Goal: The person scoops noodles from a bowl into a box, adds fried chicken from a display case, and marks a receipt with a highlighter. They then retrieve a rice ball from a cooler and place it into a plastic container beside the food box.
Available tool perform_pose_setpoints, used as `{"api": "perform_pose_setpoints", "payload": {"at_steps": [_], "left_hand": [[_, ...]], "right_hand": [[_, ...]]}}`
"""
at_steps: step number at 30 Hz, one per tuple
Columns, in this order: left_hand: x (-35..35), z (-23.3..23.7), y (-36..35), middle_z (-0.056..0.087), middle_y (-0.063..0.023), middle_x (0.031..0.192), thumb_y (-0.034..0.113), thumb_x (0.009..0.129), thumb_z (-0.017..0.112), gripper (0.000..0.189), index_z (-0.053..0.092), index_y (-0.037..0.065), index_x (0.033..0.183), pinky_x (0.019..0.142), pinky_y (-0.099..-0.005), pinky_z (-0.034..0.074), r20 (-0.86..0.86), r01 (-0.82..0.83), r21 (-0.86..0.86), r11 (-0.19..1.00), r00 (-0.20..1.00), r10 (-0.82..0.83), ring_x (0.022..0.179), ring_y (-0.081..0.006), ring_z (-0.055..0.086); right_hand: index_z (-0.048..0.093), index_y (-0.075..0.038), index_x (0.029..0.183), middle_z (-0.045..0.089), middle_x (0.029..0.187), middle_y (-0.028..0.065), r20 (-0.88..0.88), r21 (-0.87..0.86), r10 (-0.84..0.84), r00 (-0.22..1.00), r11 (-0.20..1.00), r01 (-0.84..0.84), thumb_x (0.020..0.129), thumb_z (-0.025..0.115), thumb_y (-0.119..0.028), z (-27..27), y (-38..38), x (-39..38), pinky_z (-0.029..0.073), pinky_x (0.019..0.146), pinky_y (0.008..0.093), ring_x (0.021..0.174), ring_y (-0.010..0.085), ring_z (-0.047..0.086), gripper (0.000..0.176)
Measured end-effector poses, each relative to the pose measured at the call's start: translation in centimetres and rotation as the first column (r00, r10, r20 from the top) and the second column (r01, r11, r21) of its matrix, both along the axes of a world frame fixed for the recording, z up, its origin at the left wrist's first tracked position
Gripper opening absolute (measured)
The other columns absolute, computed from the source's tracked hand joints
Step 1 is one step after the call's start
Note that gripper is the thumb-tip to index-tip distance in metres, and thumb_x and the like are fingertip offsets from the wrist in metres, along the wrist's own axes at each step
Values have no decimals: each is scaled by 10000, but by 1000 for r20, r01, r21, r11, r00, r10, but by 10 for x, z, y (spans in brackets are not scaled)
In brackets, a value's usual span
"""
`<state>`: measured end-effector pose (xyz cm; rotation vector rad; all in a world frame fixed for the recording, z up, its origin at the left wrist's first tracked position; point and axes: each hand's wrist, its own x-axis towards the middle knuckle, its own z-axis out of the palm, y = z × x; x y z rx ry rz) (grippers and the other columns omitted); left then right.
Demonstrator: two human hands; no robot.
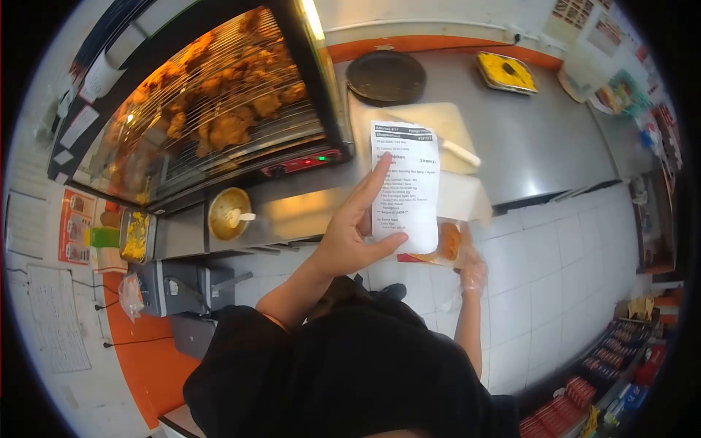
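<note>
My left hand [354,223] holds up a long white printed receipt [405,193], with a finger along its left edge and the thumb across its lower part. Below and to the right, my right hand [473,274] wears a clear plastic glove. It grips the edge of an open food packet [427,258], which has a red and yellow corner and a browned, fried-looking piece [450,241] in it. The receipt hides part of this packet. On the counter behind the receipt lie a cutting board [438,120] and a white-handled knife [461,153].
A lit glass warmer [314,164] full of fried chicken [234,124] stands at left. Near it is a bowl [229,212] with a white spoon. A round black pan [387,77] and a tray of yellow food [507,73] sit at the back. Stacked boxes [580,392] line the lower right.
</note>
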<state>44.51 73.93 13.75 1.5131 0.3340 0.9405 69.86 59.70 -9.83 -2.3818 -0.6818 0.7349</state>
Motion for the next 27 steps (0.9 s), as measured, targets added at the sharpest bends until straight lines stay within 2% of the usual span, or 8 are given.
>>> {"api": "perform_pose_setpoints", "payload": {"at_steps": [7,11,13,15,17,21,26,27], "left_hand": [[78,8,-18,185,-114,1470,-119,721,615,876,136,37,1439,1023,-306,320,-21,83,-47,995,996,-84,1310,-184,269],[82,5,-22,180,-113,1471,-128,718,599,807,232,31,1419,1022,-299,316,-176,20,30,999,984,-14,1304,-190,288],[79,2,-26,230,-129,1449,-109,728,596,757,280,32,1402,1021,-294,315,-199,-66,3,998,978,65,1291,-194,312],[71,0,-31,281,-144,1428,-91,738,593,709,328,32,1384,1019,-288,313,-202,-182,-10,983,963,176,1278,-197,336],[63,0,-34,391,-179,1365,-28,758,602,641,382,41,1356,1020,-292,314,-361,-258,229,939,873,328,1264,-213,370],[53,-4,-40,448,-189,1318,16,764,594,606,413,61,1341,999,-313,338,-269,-395,267,879,845,462,1225,-250,429],[11,8,-57,467,-171,1295,-15,783,555,587,405,53,1346,991,-304,348,-247,-443,231,866,834,493,1183,-221,466],[-6,6,-58,466,-169,1298,-21,783,551,579,411,51,1341,987,-303,354,-233,-492,238,837,808,541,1180,-218,470]], "right_hand": [[579,25,1059,644,828,169,-35,97,-327,944,939,329,872,502,-393,22,-55,117,508,569,342,579,216,629,464],[563,49,1054,644,823,165,34,-24,-170,985,985,171,841,552,-390,-6,-17,195,508,557,350,582,225,630,489],[561,61,1041,643,866,156,-259,183,-493,830,819,544,796,601,-410,-37,9,225,510,582,366,638,251,630,532],[582,50,1035,632,952,161,124,156,-230,965,965,210,768,611,-471,-156,32,314,505,629,390,703,281,618,586],[589,49,1030,626,980,165,40,209,-356,934,917,341,776,596,-483,-142,75,310,499,652,397,734,288,612,590],[604,47,1020,614,1035,172,-163,350,-475,865,792,501,792,567,-507,-119,132,304,488,699,411,797,301,601,601],[544,-3,1169,583,1125,208,-106,310,-293,950,898,312,897,486,-385,-18,134,209,442,854,382,1008,336,554,473],[553,-50,1178,582,1152,177,365,256,-135,921,966,41,898,477,-369,-114,151,263,446,868,384,1040,305,561,431]]}}
